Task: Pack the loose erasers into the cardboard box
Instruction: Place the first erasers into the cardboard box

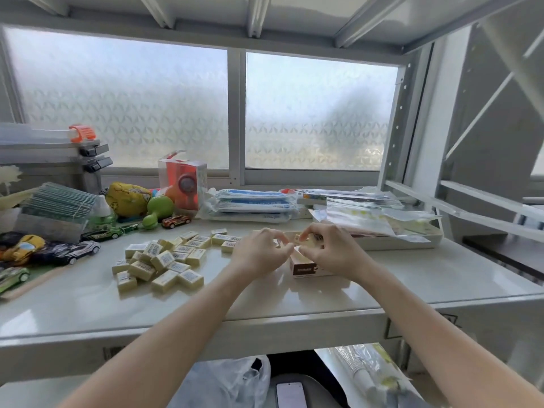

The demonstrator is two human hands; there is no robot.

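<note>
Both hands meet over the cardboard box [304,267] mid-table: left hand [259,254] and right hand [332,253] have fingers curled, pinching at its open top, exact hold unclear. Loose erasers [164,259] piled just left. Toy cars [61,251] beyond at far left.

Bare forearms, left hand [259,254], right hand [332,254], no sleeves

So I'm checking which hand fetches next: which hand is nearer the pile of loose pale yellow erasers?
Left. The left hand sits just right of the pile of loose pale yellow erasers; the right hand is farther right, over the cardboard box.
</note>
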